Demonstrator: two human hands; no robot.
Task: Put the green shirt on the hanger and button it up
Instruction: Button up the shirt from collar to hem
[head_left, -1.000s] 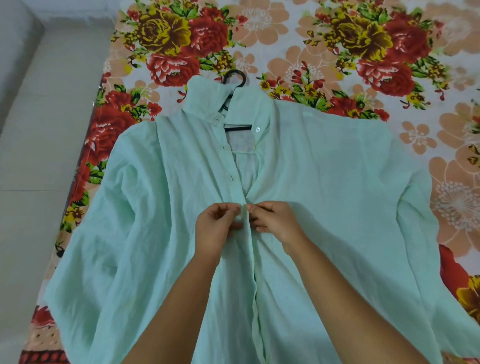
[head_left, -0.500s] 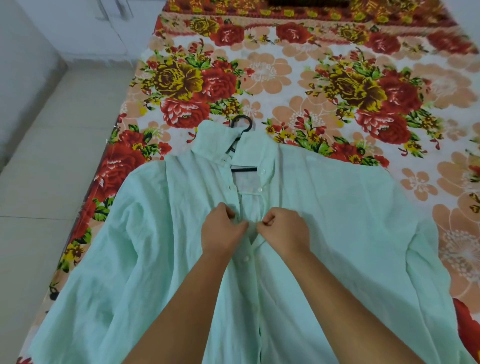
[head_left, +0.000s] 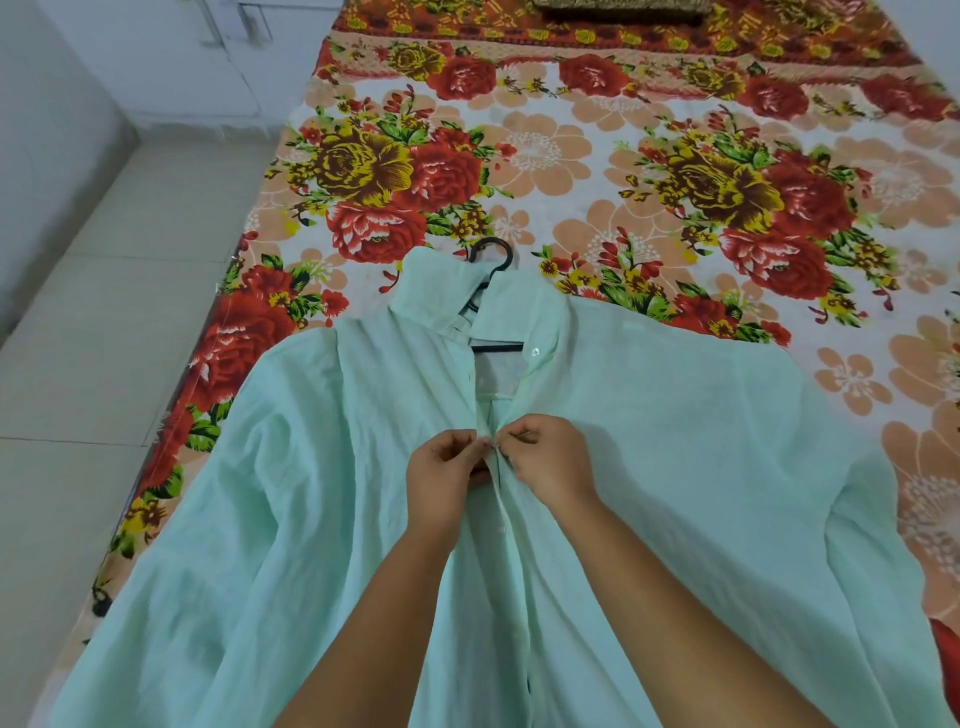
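Note:
The pale green shirt (head_left: 675, 441) lies face up on the bed, spread wide, with a black hanger (head_left: 491, 254) inside it; the hook pokes out past the collar. My left hand (head_left: 444, 467) pinches the left front edge of the shirt and my right hand (head_left: 550, 462) pinches the right front edge, fingertips meeting at the placket below the collar. Above my hands the front is parted, and a white button (head_left: 535, 352) shows near the collar. Below my hands the front edges lie together.
A floral bedsheet (head_left: 571, 156) in red, yellow and peach covers the bed. The bed's left edge runs along a pale tiled floor (head_left: 104, 338). A white wall and cabinet stand at the far left. A dark patterned item lies at the bed's far end.
My hands have moved up the placket from mid-chest toward the collar, keeping hold of both front edges. My view has tilted up, showing more of the bed.

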